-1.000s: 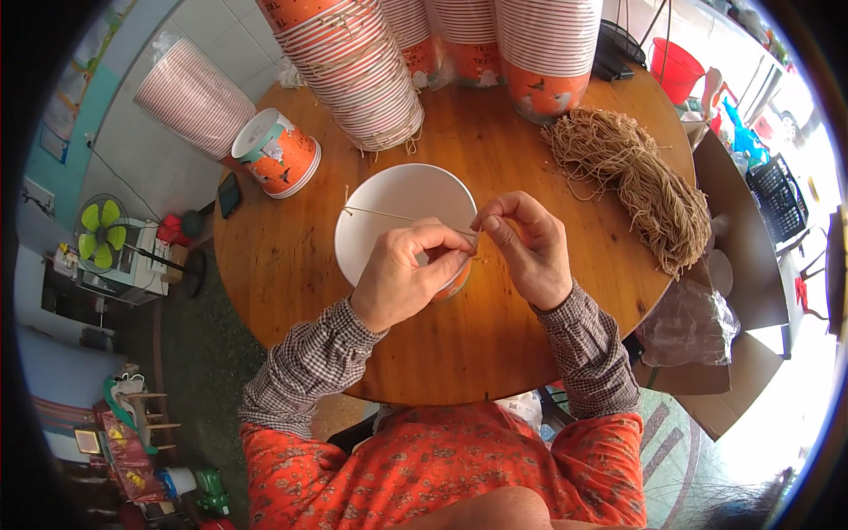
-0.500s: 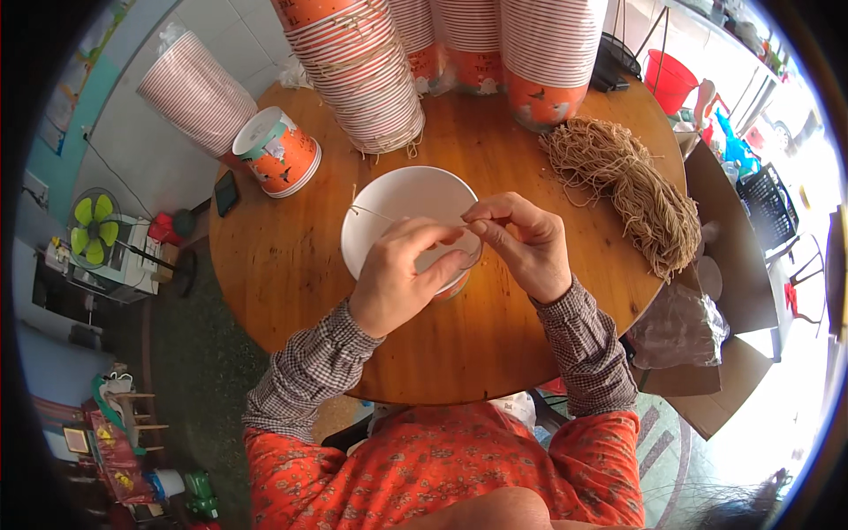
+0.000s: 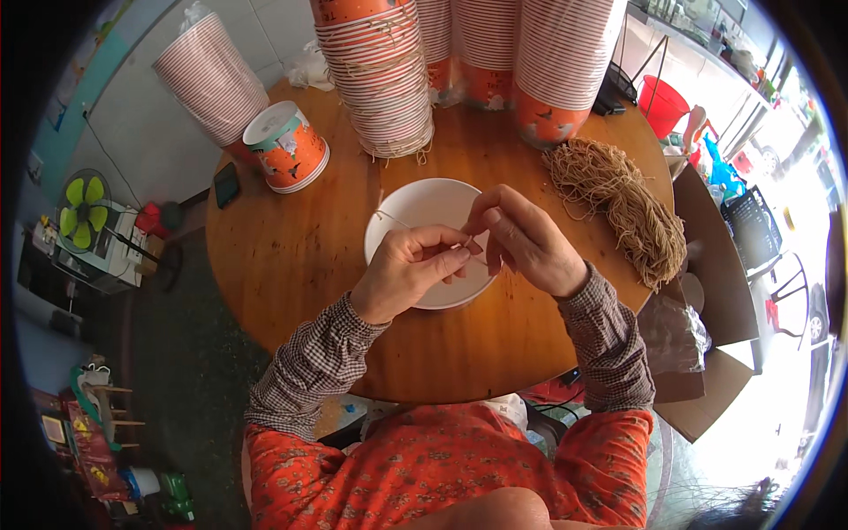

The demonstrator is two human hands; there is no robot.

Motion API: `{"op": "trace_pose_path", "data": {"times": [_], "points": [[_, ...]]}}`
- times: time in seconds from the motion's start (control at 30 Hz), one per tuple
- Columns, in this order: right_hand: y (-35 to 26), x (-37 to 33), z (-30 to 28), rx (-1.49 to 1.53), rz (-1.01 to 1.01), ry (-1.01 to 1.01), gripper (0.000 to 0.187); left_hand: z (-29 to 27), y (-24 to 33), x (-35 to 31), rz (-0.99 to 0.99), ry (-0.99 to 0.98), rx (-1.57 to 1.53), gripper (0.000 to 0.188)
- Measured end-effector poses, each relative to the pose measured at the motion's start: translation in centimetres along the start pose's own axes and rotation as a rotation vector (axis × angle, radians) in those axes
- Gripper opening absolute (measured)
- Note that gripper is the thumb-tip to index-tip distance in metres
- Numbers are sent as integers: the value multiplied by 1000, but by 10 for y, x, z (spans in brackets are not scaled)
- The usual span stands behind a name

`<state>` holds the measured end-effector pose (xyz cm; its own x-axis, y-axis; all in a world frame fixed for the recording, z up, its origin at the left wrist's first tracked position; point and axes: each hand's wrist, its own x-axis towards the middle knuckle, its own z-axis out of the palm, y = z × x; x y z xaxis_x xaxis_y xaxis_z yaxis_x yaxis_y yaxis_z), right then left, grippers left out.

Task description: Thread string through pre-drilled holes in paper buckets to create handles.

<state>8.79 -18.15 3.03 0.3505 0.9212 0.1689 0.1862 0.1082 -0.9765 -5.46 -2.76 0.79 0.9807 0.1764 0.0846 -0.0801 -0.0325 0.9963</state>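
A white-lined paper bucket [image 3: 415,201] stands at the middle of the round wooden table, its open mouth facing up. Thin tan cord [image 3: 391,217] passes through its rim at the left and runs across the opening to my hands. Over the bucket's near side, my left hand [image 3: 408,268] pinches the cord between thumb and forefinger. My right hand [image 3: 527,240] is beside it, thumb and fingers bent together on the cord near the right rim. The fingers partly hide the cord there, so I cannot tell whether it is knotted.
Tall stacks of orange-and-white buckets [image 3: 380,88] stand at the far edge, the nearest with cord handles. A tan cord skein [image 3: 618,212] lies at right. At left are an upside-down orange bucket [image 3: 290,150], a wrapped stack [image 3: 212,84] and a phone [image 3: 226,185]. A cardboard box [image 3: 720,256] sits beyond the right edge.
My right hand has turned, its fingers curling downward, and my two hands are closer together at the cord. The whole view has shifted slightly.
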Motion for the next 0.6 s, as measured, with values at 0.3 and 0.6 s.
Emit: {"op": "trace_pose_path", "data": {"times": [0.3, 0.6], "points": [[-7, 10, 7, -213, -70, -230, 17, -19, 15, -17, 204, -4, 317, 16], [-14, 11, 34, -325, -6, -175, 10, -26, 19, -49, 191, 166, 452, 10]]}}
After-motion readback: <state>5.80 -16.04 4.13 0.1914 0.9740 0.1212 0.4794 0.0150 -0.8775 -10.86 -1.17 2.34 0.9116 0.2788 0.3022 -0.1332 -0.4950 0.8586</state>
